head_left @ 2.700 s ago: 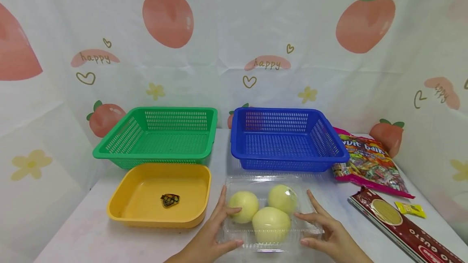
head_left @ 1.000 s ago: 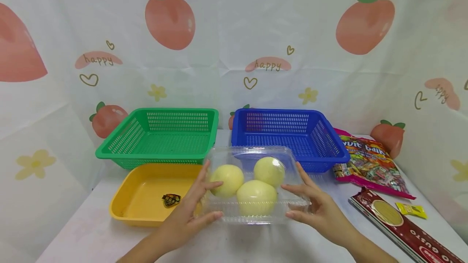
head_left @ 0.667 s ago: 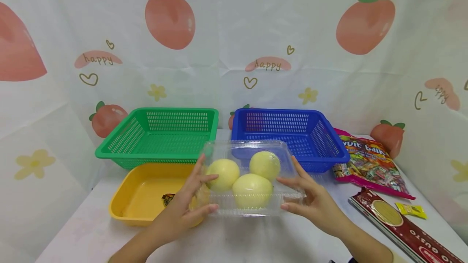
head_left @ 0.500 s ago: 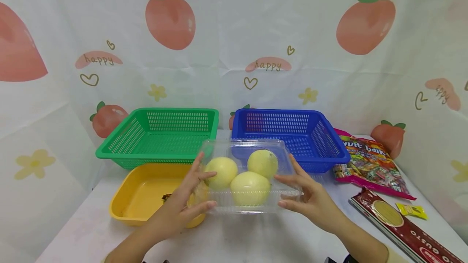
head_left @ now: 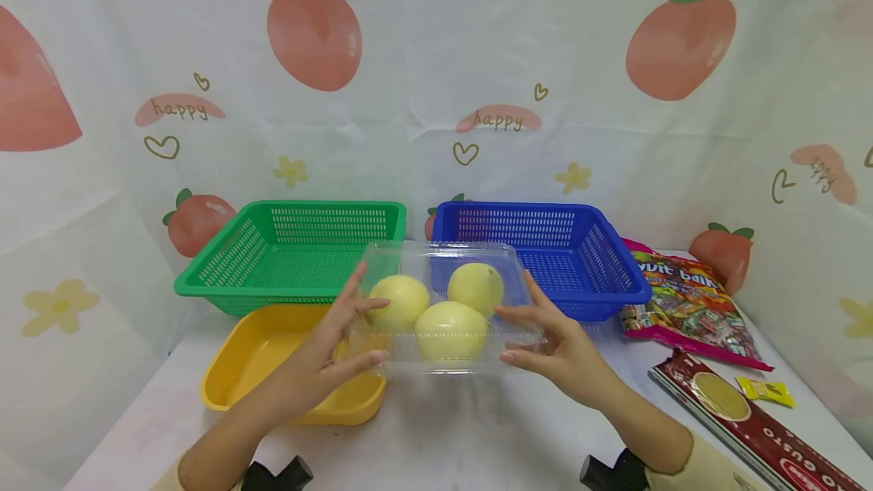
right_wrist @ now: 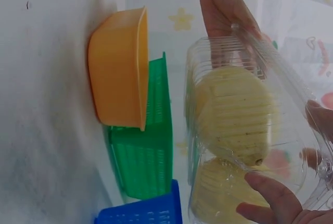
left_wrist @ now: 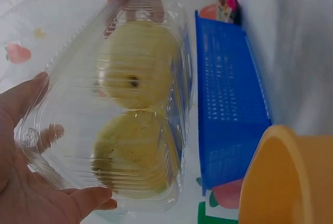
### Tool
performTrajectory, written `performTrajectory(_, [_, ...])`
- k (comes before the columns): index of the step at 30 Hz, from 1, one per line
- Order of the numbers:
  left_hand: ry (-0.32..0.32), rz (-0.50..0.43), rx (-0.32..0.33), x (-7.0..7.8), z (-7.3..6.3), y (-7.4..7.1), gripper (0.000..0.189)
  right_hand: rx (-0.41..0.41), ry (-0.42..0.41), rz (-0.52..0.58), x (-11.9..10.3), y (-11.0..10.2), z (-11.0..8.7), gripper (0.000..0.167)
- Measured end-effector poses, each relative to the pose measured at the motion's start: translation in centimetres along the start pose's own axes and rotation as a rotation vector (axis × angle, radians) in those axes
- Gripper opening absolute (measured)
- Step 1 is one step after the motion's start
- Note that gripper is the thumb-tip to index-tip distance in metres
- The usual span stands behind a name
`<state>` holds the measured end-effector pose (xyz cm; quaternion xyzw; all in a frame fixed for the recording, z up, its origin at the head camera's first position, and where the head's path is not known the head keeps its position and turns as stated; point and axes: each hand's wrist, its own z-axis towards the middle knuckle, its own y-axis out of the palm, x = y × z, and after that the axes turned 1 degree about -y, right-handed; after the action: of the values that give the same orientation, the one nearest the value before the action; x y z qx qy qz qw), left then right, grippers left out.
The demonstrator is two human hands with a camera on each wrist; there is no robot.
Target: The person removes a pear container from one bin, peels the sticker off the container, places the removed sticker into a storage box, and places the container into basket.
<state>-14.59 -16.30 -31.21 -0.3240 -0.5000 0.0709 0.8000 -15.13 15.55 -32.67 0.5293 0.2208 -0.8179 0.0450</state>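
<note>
A clear plastic clamshell box [head_left: 402, 358] hangs above the table, tilted, its lid facing up. Inside lie three pale yellow round fruits [head_left: 452, 332]. My left hand [head_left: 334, 343] grips the box's left end, fingers along the side and thumb at the front edge. At the other end my right hand [head_left: 555, 343] holds it the same way. From below, the left wrist view shows the ribbed box bottom and a fruit [left_wrist: 138, 65] with a dark spot. The right wrist view has a fruit [right_wrist: 237, 114] pressed close behind the plastic, with the right fingers [right_wrist: 276, 195] at the edge.
Behind the box stand a green basket [head_left: 273, 292] and a blue basket [head_left: 614, 267]. A yellow basin [head_left: 228, 370] sits at the left, partly covered by my left arm. To the right lie a candy bag [head_left: 696, 305], a dark red long packet [head_left: 757, 423] and a small yellow wrapped sweet [head_left: 765, 392].
Both hands have lifted the box off the table and carried it up and to the left. The small dark item in the yellow basin is now hidden behind my left arm.
</note>
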Motion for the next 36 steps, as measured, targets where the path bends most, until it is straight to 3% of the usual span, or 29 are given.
performTrajectory(6, [0.037,0.022,0.008,-0.3,0.5,-1.2,0.048,0.009,0.013,-0.048,0.1,0.2,1.4,0.046])
performTrajectory(15, [0.038,0.054,-0.002,-0.9,1.0,-3.0,0.049,0.003,0.009,-0.027,-0.1,0.6,3.5,0.049])
performTrajectory(29, [0.078,-0.003,0.013,-1.9,2.4,-5.4,0.047,-0.012,-0.028,-0.035,-0.1,1.2,7.1,0.049])
performTrajectory(36, [0.063,0.052,0.07,-2.4,2.7,-7.1,0.048,0.009,-0.001,-0.052,-0.5,2.0,9.4,0.048])
